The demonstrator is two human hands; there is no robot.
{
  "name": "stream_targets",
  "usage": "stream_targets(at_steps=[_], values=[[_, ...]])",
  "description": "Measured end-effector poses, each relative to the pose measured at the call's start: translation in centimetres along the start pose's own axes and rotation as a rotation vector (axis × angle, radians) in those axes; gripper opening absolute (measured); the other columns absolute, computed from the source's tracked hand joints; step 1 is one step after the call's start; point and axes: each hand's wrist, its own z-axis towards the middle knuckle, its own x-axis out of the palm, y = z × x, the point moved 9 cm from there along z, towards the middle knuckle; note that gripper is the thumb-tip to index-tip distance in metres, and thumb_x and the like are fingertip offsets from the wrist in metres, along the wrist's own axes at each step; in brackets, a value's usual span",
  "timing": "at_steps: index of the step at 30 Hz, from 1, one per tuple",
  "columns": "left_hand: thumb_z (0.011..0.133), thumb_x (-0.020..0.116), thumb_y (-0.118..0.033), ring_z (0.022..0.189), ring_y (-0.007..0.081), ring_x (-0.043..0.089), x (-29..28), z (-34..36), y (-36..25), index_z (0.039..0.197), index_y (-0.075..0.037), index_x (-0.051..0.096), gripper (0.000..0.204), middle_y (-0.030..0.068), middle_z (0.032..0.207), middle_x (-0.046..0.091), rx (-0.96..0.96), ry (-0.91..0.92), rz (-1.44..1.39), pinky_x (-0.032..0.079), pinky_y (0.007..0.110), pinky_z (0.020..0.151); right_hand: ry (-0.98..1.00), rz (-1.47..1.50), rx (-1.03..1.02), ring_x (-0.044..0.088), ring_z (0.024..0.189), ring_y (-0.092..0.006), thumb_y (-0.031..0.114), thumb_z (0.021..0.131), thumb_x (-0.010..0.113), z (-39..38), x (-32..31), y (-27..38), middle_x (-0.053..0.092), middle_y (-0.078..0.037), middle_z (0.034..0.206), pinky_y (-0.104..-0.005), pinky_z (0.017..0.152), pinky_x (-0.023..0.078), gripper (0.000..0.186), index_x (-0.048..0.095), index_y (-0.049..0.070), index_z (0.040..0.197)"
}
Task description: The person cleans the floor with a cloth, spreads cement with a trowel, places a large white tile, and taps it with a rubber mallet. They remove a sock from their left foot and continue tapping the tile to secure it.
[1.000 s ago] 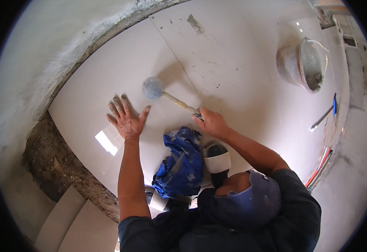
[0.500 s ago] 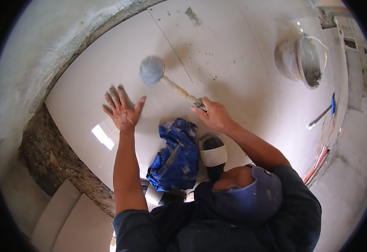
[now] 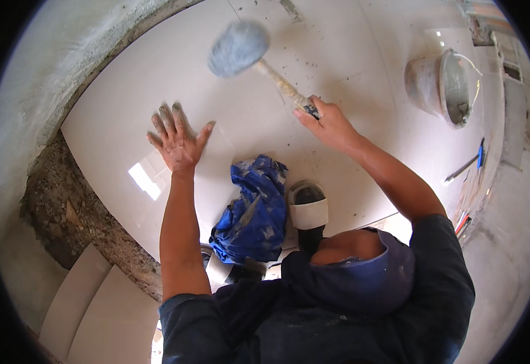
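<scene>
My left hand lies palm down on the glossy pale floor tile, fingers spread and their tips grimy, holding nothing. My right hand grips the taped, pale handle of a mallet; its grey, rounded head is raised above the tile, up and right of my left hand, slightly blurred. A crumpled blue cloth or sheet, smeared with dried grey, lies between my arms, beside a sandalled foot.
A mortar-stained bucket stands at right, near a blue-handled tool. A rough plastered wall curves along the left, with a rubble strip beside the tile's edge. Cut tile pieces are at lower left.
My right hand and the mallet have risen up and to the right, the head now larger in view. My left hand stays spread on the tile, appearing slightly higher in the picture.
</scene>
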Motion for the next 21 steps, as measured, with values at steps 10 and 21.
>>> stream_targets(at_steps=[10,21], values=[[0.081,0.034,-0.081,0.146,0.0331,0.008,0.3,0.1,0.2,0.152,-0.017,0.017,0.097,0.0112,0.158,0.014,-0.024,0.043,0.030,0.006,0.061,0.113,-0.106,-0.311,-0.012,0.061,0.062,-0.0386,0.042,0.090,0.060,-2.2,4.9,-2.7,0.060,-0.020,0.067,-0.0462,0.057,0.048,0.042,0.056,0.000,0.091],[0.079,0.032,-0.084,0.146,0.0339,0.009,1.1,-0.4,0.4,0.152,-0.018,0.020,0.099,0.0109,0.157,0.017,0.002,-0.047,0.006,0.006,0.063,0.112,-0.130,-0.097,-0.037,0.061,0.065,-0.0414,0.042,0.091,0.058,-3.6,6.6,-4.4,0.060,-0.022,0.068,-0.0470,0.060,0.048,0.042,0.057,0.000,0.090]])
